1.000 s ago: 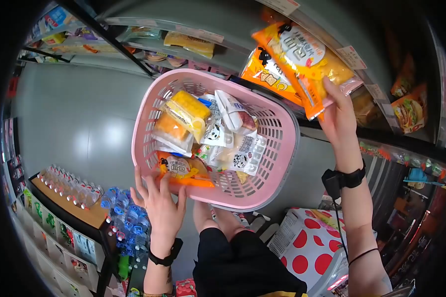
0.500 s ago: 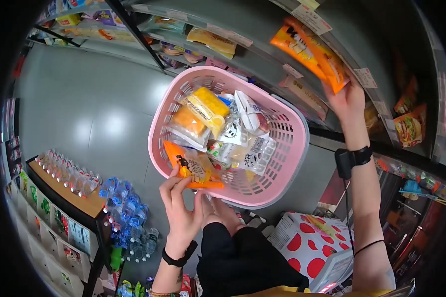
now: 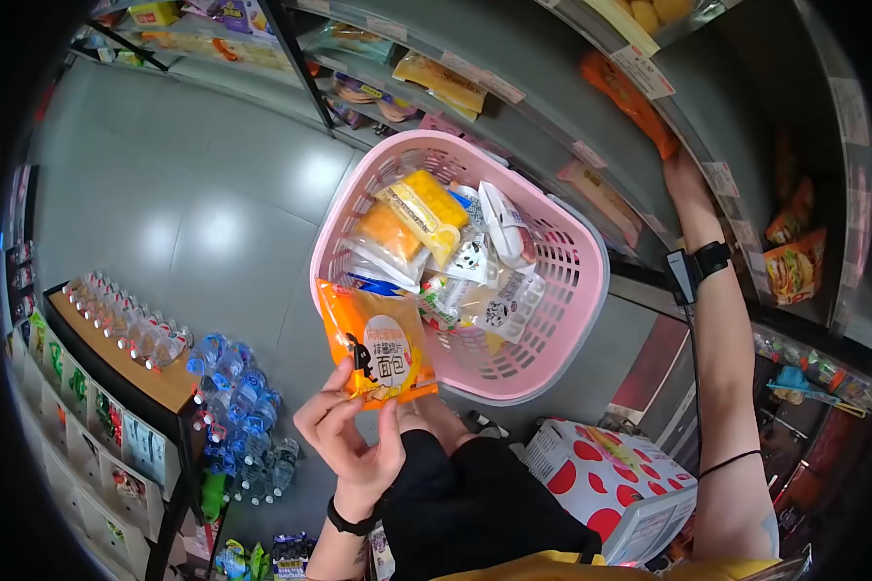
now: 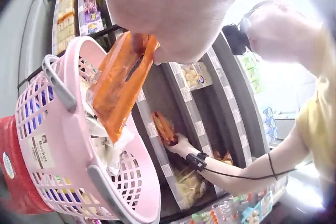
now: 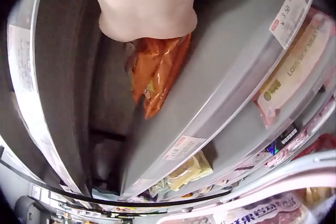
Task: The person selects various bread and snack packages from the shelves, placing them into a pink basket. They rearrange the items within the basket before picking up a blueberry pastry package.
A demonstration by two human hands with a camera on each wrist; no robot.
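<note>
Between thumb and fingers my left hand (image 3: 363, 445) pinches an orange bread bag (image 3: 383, 334) with a clear window. The bag overlaps the near-left rim of the pink shopping basket (image 3: 564, 339) in the head view. Inside the basket lie a yellow cake pack (image 3: 426, 213), a white bread bag (image 3: 506, 228) and several other wrapped breads. My right hand (image 3: 688, 189) reaches into the shelf and grips another orange bread bag (image 3: 630, 102), also visible in the right wrist view (image 5: 157, 74); its fingers are largely hidden there.
Tiered shelves (image 3: 543, 107) with price tags run along the right and far side. A burger-printed pack (image 3: 794, 266) lies on the right shelf. Bottled water (image 3: 233, 387) stands on the floor at left, beside a wooden-topped stand (image 3: 165, 378). A red-dotted box (image 3: 601, 474) stands near my legs.
My left hand has taken hold of the orange bread bag in the basket and raised it toward me. My right hand has carried its orange bag from over the basket's side into the shelf.
</note>
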